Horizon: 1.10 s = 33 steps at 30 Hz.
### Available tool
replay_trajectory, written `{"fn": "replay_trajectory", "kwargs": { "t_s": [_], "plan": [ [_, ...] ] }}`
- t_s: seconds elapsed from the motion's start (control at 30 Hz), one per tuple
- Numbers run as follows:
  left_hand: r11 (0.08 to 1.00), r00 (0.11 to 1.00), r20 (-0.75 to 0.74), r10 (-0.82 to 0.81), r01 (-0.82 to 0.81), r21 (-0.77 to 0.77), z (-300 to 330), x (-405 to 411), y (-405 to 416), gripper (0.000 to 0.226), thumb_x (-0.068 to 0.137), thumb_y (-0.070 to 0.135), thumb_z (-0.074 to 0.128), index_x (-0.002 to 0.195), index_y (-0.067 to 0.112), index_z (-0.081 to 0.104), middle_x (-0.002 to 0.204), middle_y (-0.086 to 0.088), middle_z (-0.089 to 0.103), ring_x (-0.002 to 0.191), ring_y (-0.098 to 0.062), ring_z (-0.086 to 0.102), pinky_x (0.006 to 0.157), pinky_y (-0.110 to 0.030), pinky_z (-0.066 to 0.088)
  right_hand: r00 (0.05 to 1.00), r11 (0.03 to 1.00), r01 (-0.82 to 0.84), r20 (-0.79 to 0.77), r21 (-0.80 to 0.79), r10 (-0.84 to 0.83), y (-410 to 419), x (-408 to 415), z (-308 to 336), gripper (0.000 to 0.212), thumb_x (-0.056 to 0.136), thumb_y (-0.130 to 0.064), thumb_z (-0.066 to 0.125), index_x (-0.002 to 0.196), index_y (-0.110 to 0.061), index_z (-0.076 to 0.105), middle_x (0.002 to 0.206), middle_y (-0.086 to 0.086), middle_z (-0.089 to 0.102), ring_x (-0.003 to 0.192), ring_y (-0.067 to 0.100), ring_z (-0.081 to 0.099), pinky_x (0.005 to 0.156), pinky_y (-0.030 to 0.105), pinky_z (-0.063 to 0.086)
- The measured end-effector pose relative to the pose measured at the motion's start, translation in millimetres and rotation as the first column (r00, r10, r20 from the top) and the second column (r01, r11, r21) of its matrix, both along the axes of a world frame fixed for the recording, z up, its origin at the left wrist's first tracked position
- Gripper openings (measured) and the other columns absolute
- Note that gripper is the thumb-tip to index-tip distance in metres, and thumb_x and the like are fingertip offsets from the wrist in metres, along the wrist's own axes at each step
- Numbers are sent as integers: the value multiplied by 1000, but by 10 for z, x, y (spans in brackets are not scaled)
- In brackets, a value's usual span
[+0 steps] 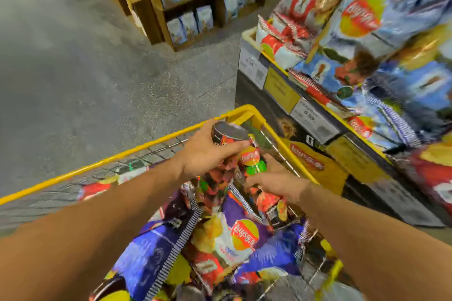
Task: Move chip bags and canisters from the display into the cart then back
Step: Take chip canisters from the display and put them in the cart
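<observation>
My left hand [208, 154] grips a dark chip canister [226, 135] near its grey lid, above the far end of the yellow wire cart [247, 111]. My right hand [275, 182] holds a second canister [253, 160] with a red and yellow logo and a green band, just to the right of the first. Below both hands the cart is full of chip bags, among them a blue bag [156, 252] and a white one with a red-yellow logo [242, 234]. The chip display [362, 39], stacked with blue and red bags, rises at the right. Motion blurs the picture.
A wooden shelf unit [193, 5] with pale blue packets stands at the back, across the grey speckled floor [93, 76]. Price tags [252, 66] hang on the display's yellow front edge, close beside the cart's right side.
</observation>
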<state>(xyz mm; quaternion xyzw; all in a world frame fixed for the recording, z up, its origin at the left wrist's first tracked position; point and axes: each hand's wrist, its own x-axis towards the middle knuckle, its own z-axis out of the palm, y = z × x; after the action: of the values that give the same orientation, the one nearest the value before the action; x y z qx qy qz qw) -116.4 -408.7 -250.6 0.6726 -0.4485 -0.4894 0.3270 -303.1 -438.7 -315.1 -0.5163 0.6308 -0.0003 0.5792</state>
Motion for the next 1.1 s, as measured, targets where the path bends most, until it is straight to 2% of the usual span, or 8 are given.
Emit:
{"fn": "replay_trajectory", "kwargs": {
  "t_s": [0.2, 0.47, 0.63, 0.77, 0.83, 0.9, 1.0, 1.1],
  "plan": [
    [988, 995, 8, 98, -96, -123, 500, -75, 231, 46, 67, 52, 85, 95, 26, 60, 75, 10, 67, 64, -7, 62, 60, -24, 47, 977, 998, 50, 208, -36, -41, 317, -170, 709, 64, 71, -9, 83, 124, -25, 52, 101, 3, 72, 87, 19, 71, 71, 28, 57],
    [869, 850, 246, 465, -385, -312, 1065, -335, 420, 49, 83, 58, 59, 123, 30, 53, 107, 6, 57, 103, -17, 47, 86, -30, 34, 937, 937, 288, 261, -196, -233, 626, -649, 1270, 58, 71, -32, 85, 118, -20, 53, 103, 4, 69, 90, 21, 68, 79, 33, 55],
    [823, 837, -90, 540, -547, -153, 1286, -551, 471, 51, 75, 61, 56, 108, 22, 52, 106, -10, 60, 94, -31, 65, 72, -46, 61, 860, 899, 407, 401, -162, -316, 813, -1070, 1515, 45, 61, -40, 87, 96, -17, 70, 95, 14, 76, 91, 36, 73, 92, 52, 56],
    [995, 903, -418, 101, -84, 58, 1413, -894, 642, 45, 85, 30, 72, 123, 11, 56, 107, -14, 66, 83, -23, 68, 66, -37, 61, 763, 852, 500, 546, -157, -347, 966, -1326, 1687, 30, 70, -15, 84, 89, -7, 64, 77, 19, 70, 65, 32, 65, 70, 34, 58],
    [971, 908, -376, -183, 227, 74, 1453, -1151, 754, 45, 79, 15, 78, 120, 16, 60, 96, -10, 68, 83, -23, 62, 66, -33, 58, 746, 835, 523, 566, -173, -350, 1041, -1508, 1799, 19, 79, -8, 77, 76, -10, 58, 54, 11, 56, 42, 20, 50, 50, 23, 44],
    [909, 893, -267, -361, 401, 112, 1462, -1402, 852, 41, 79, 4, 76, 113, 19, 60, 83, -5, 68, 75, -19, 63, 69, -28, 56, 724, 813, 555, 583, -175, -368, 1128, -1709, 1908, 17, 78, -11, 78, 76, -10, 61, 61, 14, 60, 46, 21, 52, 53, 26, 42],
    [875, 880, -71, -469, 474, 102, 1515, -1736, 932, 49, 73, -5, 74, 111, 17, 53, 73, 0, 63, 59, -7, 62, 55, -19, 50, 708, 801, 568, 609, -191, -357, 1270, -1990, 2053, 36, 67, -22, 85, 92, -2, 68, 89, 29, 70, 69, 33, 60, 61, 36, 46],
    [827, 822, -153, -548, 560, 50, 1538, -2144, 961, 74, 64, -6, 72, 129, 15, 44, 80, -2, 68, 71, -12, 65, 62, -27, 53, 673, 768, 611, 637, -192, -376, 1396, -2352, 2194, 16, 80, -20, 79, 92, -14, 70, 71, 5, 70, 56, 20, 59, 58, 31, 47]
  ]
}}
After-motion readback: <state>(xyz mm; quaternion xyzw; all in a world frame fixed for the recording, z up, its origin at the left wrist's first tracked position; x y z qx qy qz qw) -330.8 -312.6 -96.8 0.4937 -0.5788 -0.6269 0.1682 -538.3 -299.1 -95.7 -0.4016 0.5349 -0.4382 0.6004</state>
